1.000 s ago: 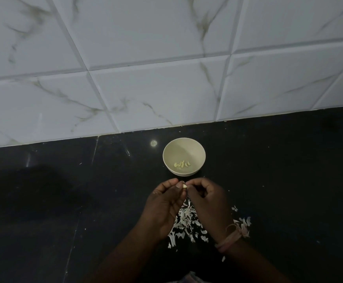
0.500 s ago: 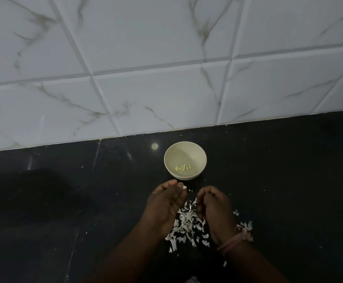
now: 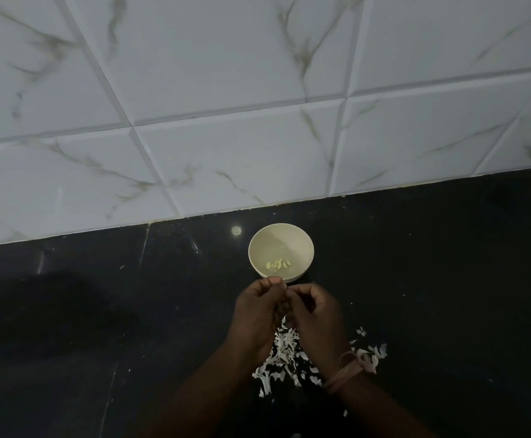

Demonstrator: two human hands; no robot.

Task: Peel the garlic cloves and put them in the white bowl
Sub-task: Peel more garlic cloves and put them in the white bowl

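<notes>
Garlic clove (image 3: 285,286), tiny, light and likely slippery once bare, sits pinched between our left hand (image 3: 258,314) and right hand (image 3: 316,314) just before the white bowl (image 3: 302,245), so we grip its ends and pick at the papery skin.

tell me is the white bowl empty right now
No, the white bowl holds a small cluster of peeled garlic cloves lying on its bottom.

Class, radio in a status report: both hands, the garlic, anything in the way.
Left hand and right hand fingertips together near round white bowl. Peeled pale cloves inside. White papery peel scraps beneath hands. Nothing blocking bowl.
</notes>
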